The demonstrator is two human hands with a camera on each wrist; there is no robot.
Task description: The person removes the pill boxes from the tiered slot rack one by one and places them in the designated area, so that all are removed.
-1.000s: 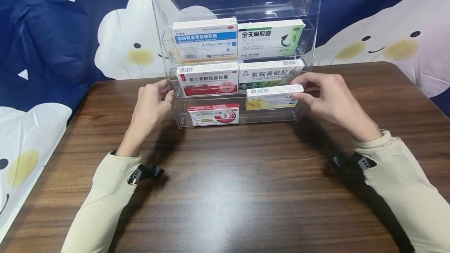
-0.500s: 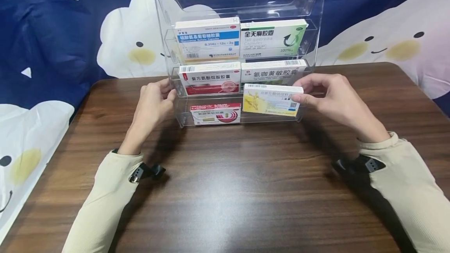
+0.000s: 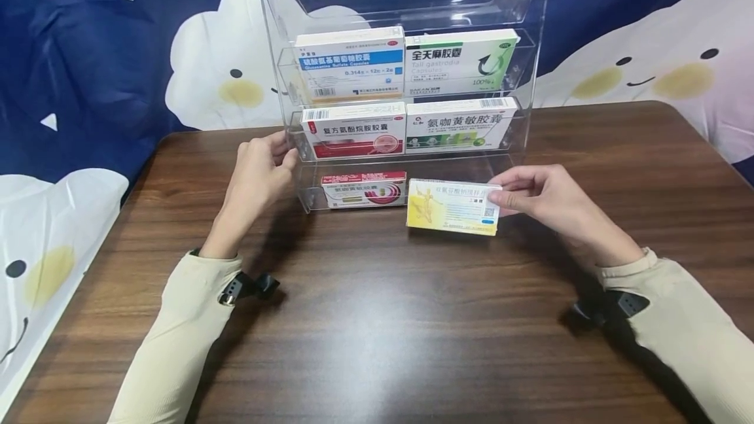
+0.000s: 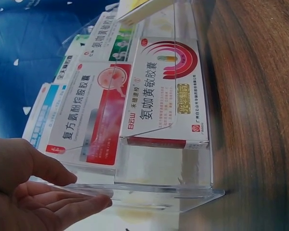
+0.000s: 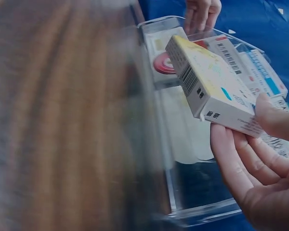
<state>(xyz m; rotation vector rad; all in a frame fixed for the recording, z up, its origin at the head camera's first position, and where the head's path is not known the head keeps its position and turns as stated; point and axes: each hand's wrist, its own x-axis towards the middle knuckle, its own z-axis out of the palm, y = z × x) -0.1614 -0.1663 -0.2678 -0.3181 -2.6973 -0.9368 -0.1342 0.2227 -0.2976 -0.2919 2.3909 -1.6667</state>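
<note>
My right hand (image 3: 544,205) pinches the right end of a white and yellow medicine box (image 3: 452,208), thumb in front and fingers behind. The box is in front of the lowest tier of a clear acrylic display rack (image 3: 406,165), its printed face toward the head camera. In the right wrist view its barcode side (image 5: 189,79) shows. My left hand (image 3: 259,178) holds the rack's left side panel, with thumb (image 4: 53,168) and fingers on either side of it. Next to that hand, a red and white medicine box (image 3: 365,190) sits at the left of the lowest tier.
The middle tier holds a red-banded box (image 3: 353,133) and a green-banded box (image 3: 461,126). Above them stand a blue-banded box (image 3: 350,64) and a white and green box (image 3: 462,63). The rack stands on a wooden table (image 3: 365,313) before a blue cloud-print cloth (image 3: 76,57).
My right hand has drawn the yellow and white box out of the rack's lowest tier, forward and down, and its face has tipped into view. The left hand keeps its place.
</note>
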